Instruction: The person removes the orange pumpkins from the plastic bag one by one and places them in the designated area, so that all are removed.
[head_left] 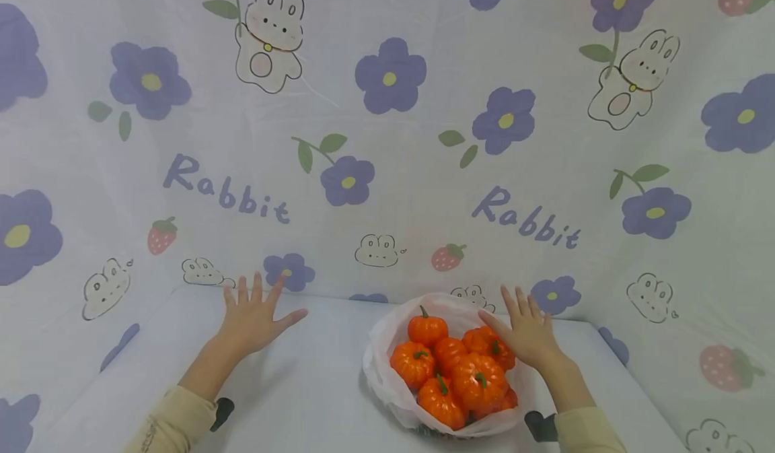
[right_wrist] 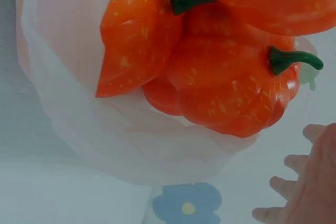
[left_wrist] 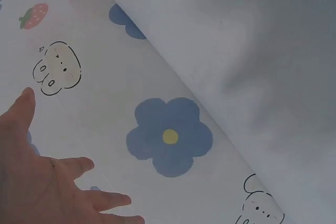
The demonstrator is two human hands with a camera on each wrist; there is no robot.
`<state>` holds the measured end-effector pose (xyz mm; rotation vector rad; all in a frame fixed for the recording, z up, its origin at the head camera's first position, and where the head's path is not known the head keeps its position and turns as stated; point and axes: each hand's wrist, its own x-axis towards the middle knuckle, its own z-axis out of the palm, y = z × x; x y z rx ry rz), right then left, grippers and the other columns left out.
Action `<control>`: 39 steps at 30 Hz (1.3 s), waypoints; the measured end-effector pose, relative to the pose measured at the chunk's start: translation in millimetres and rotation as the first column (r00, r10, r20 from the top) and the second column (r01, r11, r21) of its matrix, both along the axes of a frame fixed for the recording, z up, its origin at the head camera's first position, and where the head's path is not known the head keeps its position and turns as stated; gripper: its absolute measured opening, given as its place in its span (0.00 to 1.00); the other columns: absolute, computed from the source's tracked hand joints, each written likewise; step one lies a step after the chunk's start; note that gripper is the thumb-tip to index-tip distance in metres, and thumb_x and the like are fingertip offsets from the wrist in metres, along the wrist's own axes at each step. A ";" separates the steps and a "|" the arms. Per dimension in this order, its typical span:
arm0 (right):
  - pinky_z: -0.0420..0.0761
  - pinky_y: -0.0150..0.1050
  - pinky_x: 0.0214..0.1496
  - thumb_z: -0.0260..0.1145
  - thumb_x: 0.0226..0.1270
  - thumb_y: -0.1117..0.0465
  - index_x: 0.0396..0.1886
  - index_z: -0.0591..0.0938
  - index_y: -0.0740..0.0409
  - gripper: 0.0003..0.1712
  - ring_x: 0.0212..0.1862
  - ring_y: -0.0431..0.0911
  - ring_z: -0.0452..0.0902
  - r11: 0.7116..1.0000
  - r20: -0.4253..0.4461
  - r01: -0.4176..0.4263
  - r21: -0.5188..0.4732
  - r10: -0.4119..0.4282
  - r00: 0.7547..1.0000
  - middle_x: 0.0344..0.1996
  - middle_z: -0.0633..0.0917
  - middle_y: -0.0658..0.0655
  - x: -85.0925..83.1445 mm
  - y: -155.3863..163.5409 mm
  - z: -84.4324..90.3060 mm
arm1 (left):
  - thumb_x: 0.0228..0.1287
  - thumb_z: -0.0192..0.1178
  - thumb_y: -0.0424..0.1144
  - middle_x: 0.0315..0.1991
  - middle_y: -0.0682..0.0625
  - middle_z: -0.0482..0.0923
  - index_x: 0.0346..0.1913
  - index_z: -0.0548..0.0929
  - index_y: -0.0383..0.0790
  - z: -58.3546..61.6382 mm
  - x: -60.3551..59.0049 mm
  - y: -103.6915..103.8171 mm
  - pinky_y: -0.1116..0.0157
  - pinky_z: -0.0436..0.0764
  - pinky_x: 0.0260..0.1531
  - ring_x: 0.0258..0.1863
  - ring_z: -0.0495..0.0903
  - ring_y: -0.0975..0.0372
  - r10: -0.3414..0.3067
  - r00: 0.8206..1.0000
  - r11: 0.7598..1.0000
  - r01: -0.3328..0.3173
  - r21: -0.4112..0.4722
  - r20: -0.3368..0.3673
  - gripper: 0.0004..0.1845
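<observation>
Head view: the left hand [head_left: 248, 324] hovers above the desk [head_left: 315, 379] and the right hand [head_left: 533, 336] near the bag [head_left: 379, 355], both empty with fingers spread. The pumpkins [head_left: 451, 353] sit heaped inside the bag on the desk, its raised sides probably there to stop them rolling.

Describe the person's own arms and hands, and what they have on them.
The left hand and right hand are bare, without gloves. Both arms wear beige or light khaki sleeves: the left sleeve carries dark markings too small to read, while the right sleeve looks plain where visible. A small black piece shows beside each cuff.
</observation>
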<state>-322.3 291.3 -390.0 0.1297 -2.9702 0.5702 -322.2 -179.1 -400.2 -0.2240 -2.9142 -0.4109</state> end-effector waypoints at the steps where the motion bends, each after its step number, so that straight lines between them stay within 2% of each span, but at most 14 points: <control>1: 0.32 0.75 0.71 0.47 0.69 0.29 0.79 0.45 0.57 0.53 0.75 0.73 0.33 1.000 -0.008 -0.002 -0.004 0.002 1.000 0.77 0.42 0.73 0.5 0.5 -0.5 | 0.65 0.46 0.70 0.74 0.23 0.42 0.78 0.49 0.44 -0.5 0.3 -0.1 0.26 0.33 0.67 0.72 0.37 0.25 -0.001 1.000 1.000 0.001 0.000 -0.002 0.48; 6: 0.43 0.76 0.71 0.52 0.66 0.29 0.79 0.42 0.52 0.55 0.75 0.74 0.37 0.998 -0.042 -0.014 -0.056 0.012 0.999 0.77 0.41 0.72 4.3 2.3 -1.2 | 0.65 0.47 0.69 0.74 0.23 0.41 0.78 0.49 0.45 -1.1 2.0 0.0 0.26 0.34 0.67 0.73 0.37 0.27 -0.013 0.999 1.000 0.014 0.021 -0.030 0.48; 9: 0.48 0.77 0.68 0.56 0.64 0.30 0.80 0.39 0.49 0.57 0.75 0.75 0.38 0.992 -0.038 -0.018 -0.124 0.013 0.999 0.78 0.39 0.70 5.4 4.2 -1.4 | 0.65 0.48 0.69 0.74 0.23 0.43 0.78 0.49 0.44 -1.3 2.6 -0.2 0.26 0.35 0.67 0.73 0.38 0.28 -0.020 0.999 0.999 0.023 0.048 -0.047 0.48; 17: 0.48 0.78 0.67 0.63 0.61 0.34 0.79 0.35 0.43 0.61 0.77 0.72 0.35 0.958 0.010 0.004 -0.286 -0.002 1.000 0.78 0.36 0.66 9.7 8.2 -1.7 | 0.65 0.46 0.71 0.75 0.26 0.44 0.78 0.48 0.43 -2.3 6.1 2.0 0.28 0.36 0.68 0.74 0.39 0.30 -0.032 0.999 0.990 0.033 0.138 -0.007 0.49; 23: 0.63 0.72 0.66 0.64 0.62 0.37 0.79 0.36 0.42 0.60 0.75 0.69 0.48 0.917 0.028 0.029 -0.399 -0.019 0.999 0.79 0.41 0.66 20.2 9.0 1.3 | 0.65 0.45 0.71 0.77 0.30 0.43 0.78 0.45 0.41 -1.7 9.9 5.7 0.30 0.38 0.70 0.75 0.40 0.33 -0.063 0.997 0.975 0.052 0.218 0.044 0.51; 27: 0.65 0.71 0.66 0.61 0.66 0.38 0.79 0.36 0.39 0.56 0.75 0.67 0.52 0.883 0.050 0.034 -0.468 -0.012 0.999 0.79 0.42 0.66 26.1 12.8 2.3 | 0.66 0.44 0.72 0.77 0.32 0.47 0.78 0.45 0.39 -5.8 8.2 7.4 0.32 0.44 0.71 0.76 0.45 0.37 -0.092 0.995 0.966 0.080 0.246 0.040 0.51; 32: 0.63 0.69 0.69 0.57 0.69 0.39 0.79 0.38 0.38 0.51 0.75 0.67 0.54 0.838 0.067 0.031 -0.545 0.007 0.998 0.79 0.44 0.65 29.1 19.5 0.1 | 0.68 0.48 0.66 0.77 0.34 0.50 0.76 0.49 0.32 -11.7 5.0 10.5 0.40 0.52 0.74 0.76 0.50 0.40 -0.157 0.988 0.935 0.146 0.324 0.009 0.49; 35: 0.59 0.69 0.71 0.56 0.70 0.39 0.79 0.38 0.40 0.49 0.75 0.66 0.53 0.817 0.081 0.043 -0.575 0.004 0.997 0.79 0.44 0.63 31.4 22.1 -1.9 | 0.69 0.49 0.63 0.77 0.35 0.48 0.76 0.49 0.31 -15.2 3.7 12.9 0.44 0.51 0.76 0.77 0.48 0.41 -0.193 0.981 0.907 0.169 0.385 0.025 0.47; 39: 0.59 0.67 0.72 0.56 0.71 0.40 0.79 0.38 0.41 0.49 0.76 0.65 0.52 0.789 0.099 0.063 -0.611 -0.003 0.995 0.79 0.43 0.62 34.9 25.3 -4.6 | 0.70 0.48 0.63 0.78 0.36 0.46 0.76 0.48 0.32 -19.6 3.2 17.1 0.45 0.49 0.77 0.77 0.46 0.42 -0.215 0.975 0.884 0.167 0.437 0.063 0.47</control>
